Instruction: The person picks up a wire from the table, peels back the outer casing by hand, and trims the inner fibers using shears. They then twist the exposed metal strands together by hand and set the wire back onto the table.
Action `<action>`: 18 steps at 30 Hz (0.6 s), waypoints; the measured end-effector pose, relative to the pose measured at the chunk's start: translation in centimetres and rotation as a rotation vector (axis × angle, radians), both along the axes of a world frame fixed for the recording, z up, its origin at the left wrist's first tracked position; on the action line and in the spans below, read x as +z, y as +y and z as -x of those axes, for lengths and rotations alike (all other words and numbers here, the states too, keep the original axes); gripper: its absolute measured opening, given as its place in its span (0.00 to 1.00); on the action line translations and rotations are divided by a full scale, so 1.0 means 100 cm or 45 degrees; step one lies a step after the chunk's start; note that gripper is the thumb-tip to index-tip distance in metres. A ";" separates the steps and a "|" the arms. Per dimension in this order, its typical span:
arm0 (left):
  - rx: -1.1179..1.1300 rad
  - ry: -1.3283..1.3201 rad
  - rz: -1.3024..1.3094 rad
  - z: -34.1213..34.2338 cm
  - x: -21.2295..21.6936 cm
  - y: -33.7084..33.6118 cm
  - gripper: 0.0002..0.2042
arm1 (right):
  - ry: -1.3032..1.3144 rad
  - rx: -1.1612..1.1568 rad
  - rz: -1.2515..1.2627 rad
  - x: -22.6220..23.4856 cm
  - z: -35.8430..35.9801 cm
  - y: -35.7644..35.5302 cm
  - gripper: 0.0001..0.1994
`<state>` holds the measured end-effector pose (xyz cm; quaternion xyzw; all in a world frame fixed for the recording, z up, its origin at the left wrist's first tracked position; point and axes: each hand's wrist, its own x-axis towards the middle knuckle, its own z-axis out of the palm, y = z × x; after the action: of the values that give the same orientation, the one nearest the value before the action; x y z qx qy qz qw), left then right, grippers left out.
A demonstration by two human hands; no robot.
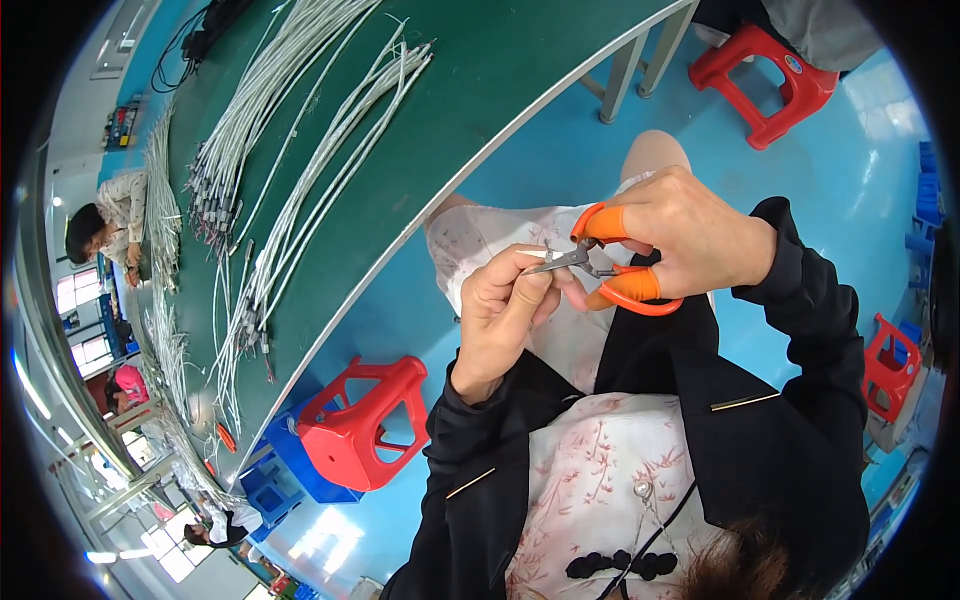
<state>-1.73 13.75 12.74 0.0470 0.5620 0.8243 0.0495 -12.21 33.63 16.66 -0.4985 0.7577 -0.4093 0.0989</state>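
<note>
Right hand: the right hand point(695, 230) is closed around the scissors point(567, 260); orange coverings point(638, 284) are on two of its digits.
Left hand: the left hand point(500, 315) has thumb and fingers bent together right at the blade end; whether a small piece is pinched between them, I cannot tell.
Scissors, direction: the long axis runs almost across the view, from the right hand toward the left hand; the tips point to the left fingers and slightly down in the view, roughly to the near edge of the table.
Scissors, look: short grey metal blades, a dark pivot, and two curved orange handles point(650, 308) which stand apart from each other.
Scissors, place: in the air between both hands, over the light patterned garment point(555, 365) on the lap, outside the near edge of the table.
Table: the table point(460, 120) has a dark green top with a pale edge.
Cables: a thick bundle of white cables point(280, 85) lies farther from the near edge, with dark ends; a thinner bundle point(325, 195) lies closer to that edge.
Stool: a red stool point(335, 440) stands just beside the near edge.
</note>
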 end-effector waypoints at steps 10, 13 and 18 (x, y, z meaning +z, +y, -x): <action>-0.087 -0.051 -0.089 0.003 0.003 -0.005 0.08 | -0.104 0.019 -0.089 0.004 0.005 -0.002 0.16; 0.159 0.026 0.336 0.002 0.014 0.001 0.07 | -0.073 -0.016 -0.122 0.009 0.003 -0.004 0.16; 0.282 0.142 0.443 0.003 0.009 0.003 0.06 | -0.023 -0.046 -0.118 0.006 0.001 -0.004 0.18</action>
<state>-2.01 14.09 13.63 0.0211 0.6993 0.7115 -0.0653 -12.26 33.21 17.23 -0.4759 0.7838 -0.3800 0.1213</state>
